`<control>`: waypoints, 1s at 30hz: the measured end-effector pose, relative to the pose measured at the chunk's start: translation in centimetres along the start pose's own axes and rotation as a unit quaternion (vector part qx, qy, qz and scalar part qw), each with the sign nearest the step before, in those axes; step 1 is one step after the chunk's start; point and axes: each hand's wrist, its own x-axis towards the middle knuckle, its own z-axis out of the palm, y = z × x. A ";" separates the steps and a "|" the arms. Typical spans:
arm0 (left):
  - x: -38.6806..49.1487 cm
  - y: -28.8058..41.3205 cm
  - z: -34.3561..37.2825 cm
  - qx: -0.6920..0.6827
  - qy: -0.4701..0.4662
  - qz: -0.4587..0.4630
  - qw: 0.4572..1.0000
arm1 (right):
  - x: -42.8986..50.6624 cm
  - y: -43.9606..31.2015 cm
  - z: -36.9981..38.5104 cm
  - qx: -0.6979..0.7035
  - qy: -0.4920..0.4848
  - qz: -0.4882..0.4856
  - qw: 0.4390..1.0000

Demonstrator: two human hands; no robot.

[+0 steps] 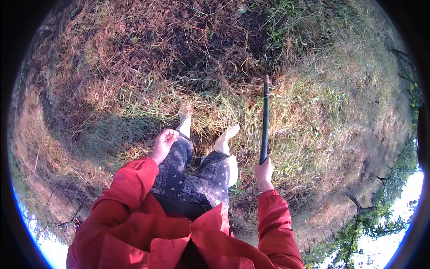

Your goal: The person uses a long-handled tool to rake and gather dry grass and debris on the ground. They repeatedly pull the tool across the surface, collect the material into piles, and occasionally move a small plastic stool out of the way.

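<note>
My right hand (264, 170) grips the near end of a long dark handle (265, 121), which reaches forward over the grass to the right of my feet. The handle's far end is lighter and meets the cut grass and dark soil; whether a tool head is fixed there cannot be told. My left hand (165, 143) hangs in front of my left thigh, its fingers curled; nothing can be seen in it. Below it are my patterned dark trousers (198, 185) and my feet, partly among the grass. Red sleeves cover both arms.
Dry, flattened grass (134, 80) lies over dark soil (208, 43) ahead. Greener grass (285, 30) grows at the upper right. Rough grassy ground spreads on both sides. Leafy branches (359, 215) stand at the lower right edge, with bright sky behind.
</note>
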 end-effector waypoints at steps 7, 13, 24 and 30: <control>-3.2 -4.0 2.7 0.084 0.096 -0.107 0.986 | 18.3 -6.7 -8.5 -0.088 0.136 -0.140 0.977; -5.8 -5.4 5.1 0.079 0.118 -0.089 0.986 | 27.5 -7.3 -7.8 -0.087 0.070 -0.149 0.982; -3.7 -6.9 15.1 0.029 0.058 0.001 0.998 | 14.5 13.9 -3.5 -0.081 0.050 -0.060 0.994; -0.2 -2.3 17.8 0.238 -0.022 0.005 0.971 | 14.8 9.8 -9.5 0.059 0.068 -0.106 0.990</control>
